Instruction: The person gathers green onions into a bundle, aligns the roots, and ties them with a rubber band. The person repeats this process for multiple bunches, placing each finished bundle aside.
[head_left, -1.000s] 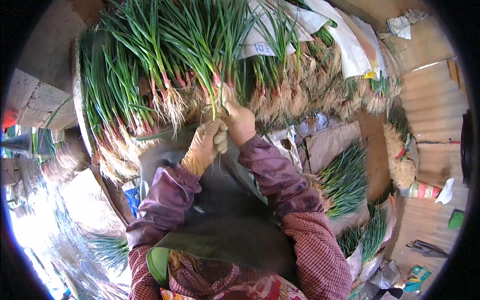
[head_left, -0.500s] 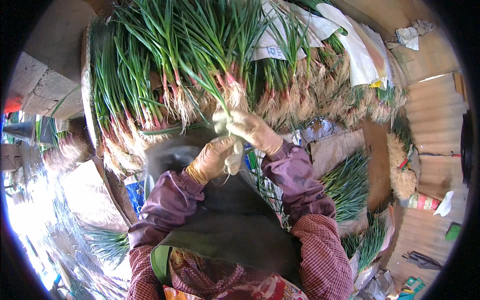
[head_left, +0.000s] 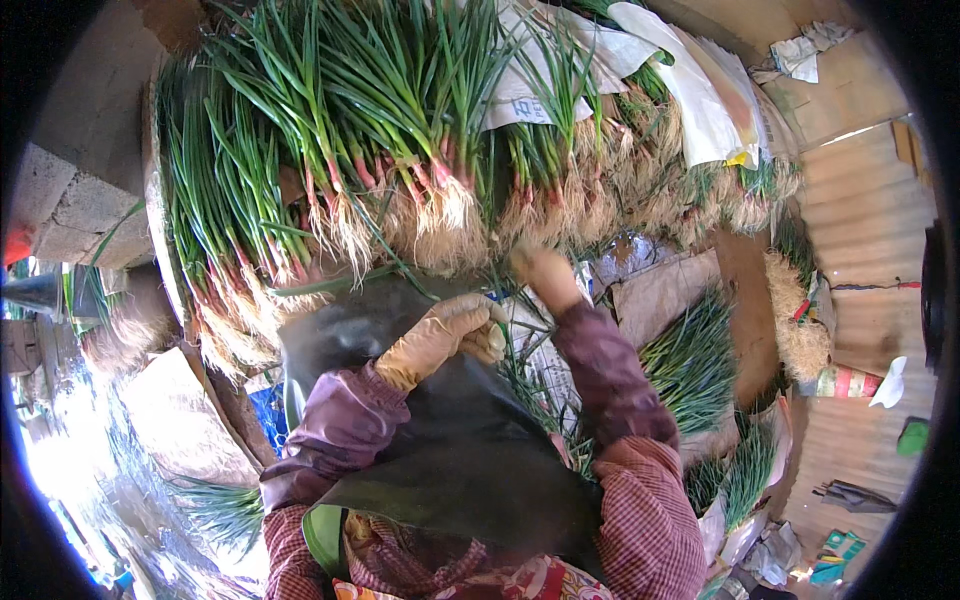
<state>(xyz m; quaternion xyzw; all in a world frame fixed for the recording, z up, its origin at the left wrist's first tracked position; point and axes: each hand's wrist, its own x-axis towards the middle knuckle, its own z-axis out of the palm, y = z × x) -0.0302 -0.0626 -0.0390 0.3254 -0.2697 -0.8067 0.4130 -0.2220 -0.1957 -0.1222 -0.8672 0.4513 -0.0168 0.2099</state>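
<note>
Both my hands wear pale yellowish gloves. My left hand hovers above the dark apron, its fingers curled inward. A small pale-green bit shows at its fingertips; what it is, I cannot make out. Farther forward and to the right, my right hand is smeared by motion, and its fingers do not show clearly. It is nearest the roots of the spring onions heaped along the far side, with red-white stems and long green leaves. One loose green leaf hangs from this heap toward my left hand.
White plastic sacking partly covers the heap at the right. More green onions lie beside my right arm, with another bunch nearer. Concrete blocks stand at the left, and corrugated sheeting rises at the right.
My hands were together, pinching a green onion stalk between them. They have come apart: the right has swung away to the right, and the left stays over the apron.
</note>
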